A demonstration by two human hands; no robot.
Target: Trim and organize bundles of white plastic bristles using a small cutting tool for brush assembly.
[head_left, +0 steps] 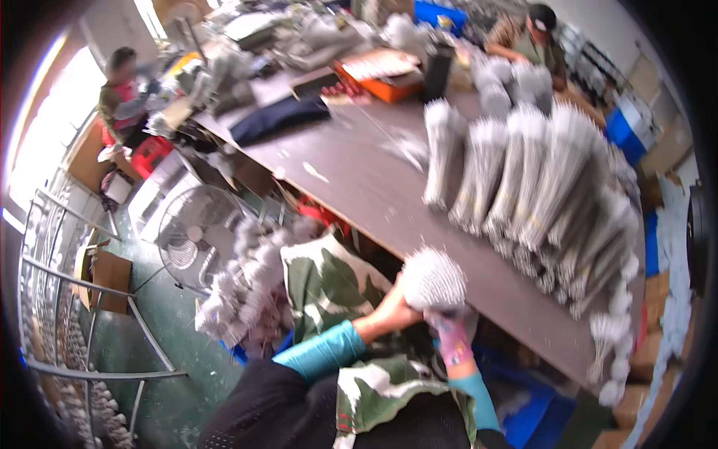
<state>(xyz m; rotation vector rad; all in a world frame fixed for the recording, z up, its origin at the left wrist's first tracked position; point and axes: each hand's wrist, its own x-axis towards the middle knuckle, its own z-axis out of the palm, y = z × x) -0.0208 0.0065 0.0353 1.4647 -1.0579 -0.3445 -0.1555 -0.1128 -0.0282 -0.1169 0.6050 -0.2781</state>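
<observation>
Upright in front of me, at the table's near edge, is a bundle of thin whitish stems [435,280], its round end of many tips turned up. My left hand [400,308] is wrapped around the bundle's left side, below the tips. From the lower right my right hand [451,337], in what looks like a pink patterned glove, grips the same bundle lower down. Its fingers are partly hidden and blurred. Similar bundles of pale stems [516,176] lie stacked in a row on the brown table [359,172] to the right.
A floor fan [191,236] and a heap of whitish bundles [250,288] stand left of me, with a metal rack [97,288] beyond. On the table lie a dark blue cloth [280,120] and an orange box [385,82]. Two people [123,97] [542,49] are across the room.
</observation>
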